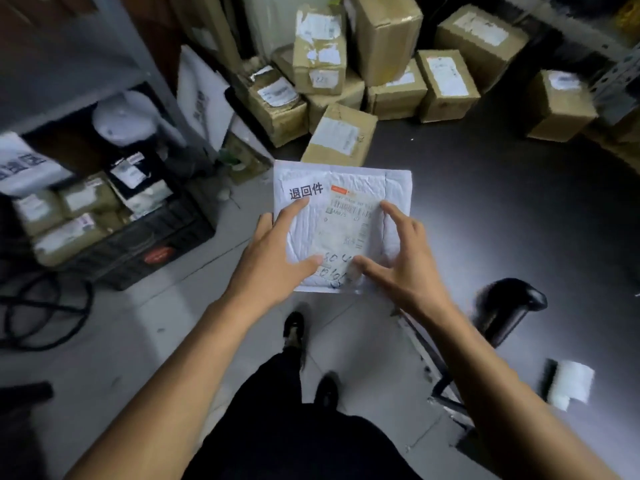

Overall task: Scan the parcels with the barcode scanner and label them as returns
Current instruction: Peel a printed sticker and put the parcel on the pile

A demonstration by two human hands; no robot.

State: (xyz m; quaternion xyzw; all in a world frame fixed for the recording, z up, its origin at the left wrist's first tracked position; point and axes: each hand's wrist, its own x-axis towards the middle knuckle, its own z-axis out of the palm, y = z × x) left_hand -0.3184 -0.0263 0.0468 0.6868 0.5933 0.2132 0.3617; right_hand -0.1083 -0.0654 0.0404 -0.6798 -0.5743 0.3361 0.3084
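White padded mailer parcel (341, 223), with a printed return label and a barcode slip on its face, sits at the dark tabletop's (519, 209) near edge; your left hand (277, 251) grips its left side, thumb on top; your right hand (398, 258) hovers spread and relaxed above it; brown cardboard boxes (381, 77) crowd the table behind.

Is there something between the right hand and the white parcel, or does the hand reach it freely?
Nothing visible stands between them. The right hand already lies on the white parcel, fingers spread over its shipping label. The left hand holds the parcel's left edge.
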